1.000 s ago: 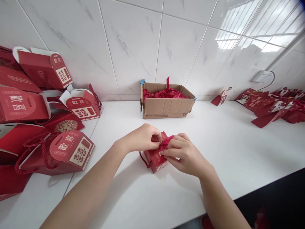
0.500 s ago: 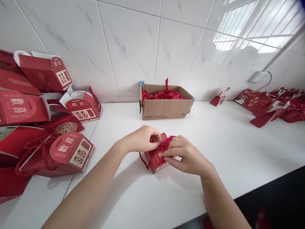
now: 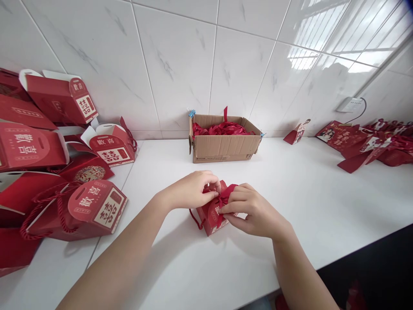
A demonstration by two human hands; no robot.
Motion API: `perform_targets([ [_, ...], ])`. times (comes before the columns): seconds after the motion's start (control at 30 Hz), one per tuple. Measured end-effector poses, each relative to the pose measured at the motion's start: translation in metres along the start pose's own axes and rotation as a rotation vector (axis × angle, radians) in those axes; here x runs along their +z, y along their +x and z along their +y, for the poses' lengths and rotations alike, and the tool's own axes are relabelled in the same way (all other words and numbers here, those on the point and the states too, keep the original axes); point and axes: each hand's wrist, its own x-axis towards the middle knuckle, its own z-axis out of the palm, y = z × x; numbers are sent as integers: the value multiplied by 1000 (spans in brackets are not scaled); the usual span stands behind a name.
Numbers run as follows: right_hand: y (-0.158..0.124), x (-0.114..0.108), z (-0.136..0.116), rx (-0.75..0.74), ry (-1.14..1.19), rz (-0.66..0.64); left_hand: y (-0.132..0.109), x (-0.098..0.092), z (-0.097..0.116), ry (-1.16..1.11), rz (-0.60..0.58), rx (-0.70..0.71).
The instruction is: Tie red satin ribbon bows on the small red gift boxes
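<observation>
A small red gift box [image 3: 209, 217] with a cord handle stands on the white counter [image 3: 226, 267] right in front of me. A red ribbon [image 3: 222, 202] sits on its top. My left hand [image 3: 193, 189] pinches the ribbon from the left with curled fingers. My right hand [image 3: 250, 211] pinches the ribbon from the right, fingertips pressed together. Both hands meet over the box top and hide most of it.
A cardboard box [image 3: 226, 146] full of red ribbons stands against the tiled wall behind. Several larger red gift boxes [image 3: 93, 206] pile up at the left. More red boxes and cards [image 3: 371, 144] lie at the far right. The counter's front edge runs at lower right.
Both hands stay on the ribbon over the small box. The fingers have shifted slightly, and a ribbon end now hangs down the box front.
</observation>
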Motion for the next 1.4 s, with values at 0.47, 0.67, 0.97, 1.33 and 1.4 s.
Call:
perform_targets([
  [0.47,-4,-8,3,-4,37,-23,-6,-3,2,156,-136,67],
  [0.67,-6,-15,6,35,22,-44,-15,-6,14,97,-231,-33],
  [0.97,-6,-15,4,16,59,-36,-13,-4,18,193,-185,25],
  [1.33,-25,13,-18,-82,-93,164,-1,0,4,301,-150,183],
  [1.4,-29,18,-19,-89,-121,216,0,-1,2,274,-154,188],
])
